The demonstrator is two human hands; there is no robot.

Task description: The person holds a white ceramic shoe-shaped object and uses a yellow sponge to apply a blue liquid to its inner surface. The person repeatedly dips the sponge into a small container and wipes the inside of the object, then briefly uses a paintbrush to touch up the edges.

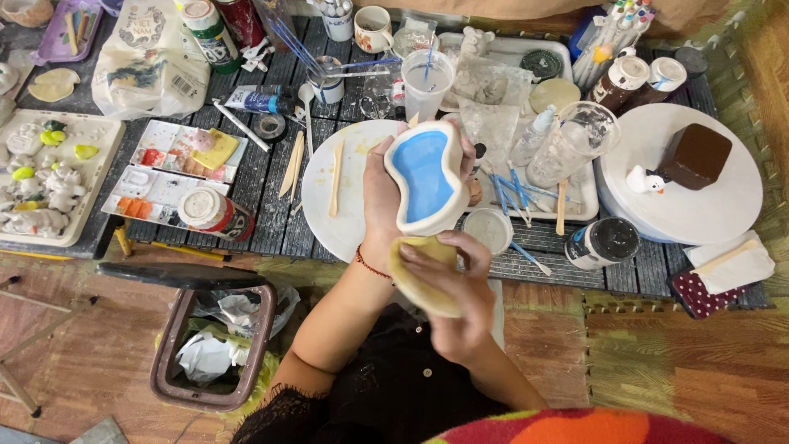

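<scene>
Here the white dish [427, 177] with its blue-painted hollow is tilted up over the bench [263, 214] edge, the left hand [382, 201] in a closed grip on its rim while the right hand [456, 292] presses a yellow sponge [411, 275] beneath, with paint jars [600, 242] crowding behind and a bin [209, 345] below.

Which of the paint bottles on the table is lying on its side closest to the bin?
The red-bodied paint bottle with the white cap, lying just below the paint palette at the table's near edge, above the bin. The dark bottle on the right lies far from it.
</scene>
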